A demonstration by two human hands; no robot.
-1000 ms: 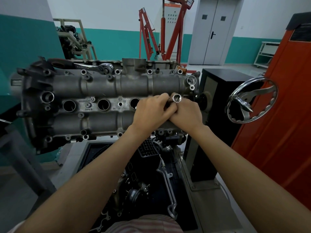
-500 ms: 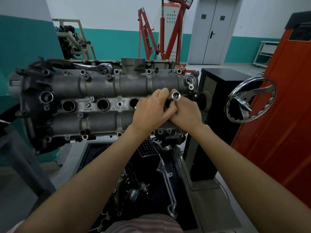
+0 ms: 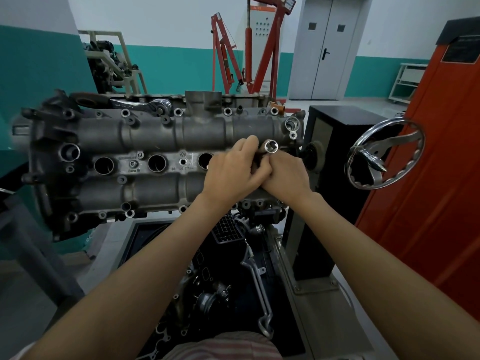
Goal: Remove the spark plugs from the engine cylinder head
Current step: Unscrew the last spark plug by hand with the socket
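Both hands [image 3: 257, 170] gripping socket [image 3: 271, 147] over cylinder head [image 3: 155, 131], ratchet [image 3: 145, 103] behind, handwheel [image 3: 384, 154] right

Teal-and-white walls [image 3: 166, 66], grey double door [image 3: 324, 48], red hoist [image 3: 249, 48].

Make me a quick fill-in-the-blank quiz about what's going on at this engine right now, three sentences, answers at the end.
1. Both hands, left hand and right hand, grip one shiny metal ____.
2. Left of the hands, the cylinder head shows ____ open round plug wells in a row.
3. The ratchet wrench lies along the head's ____ edge.

Answers: socket; three; far
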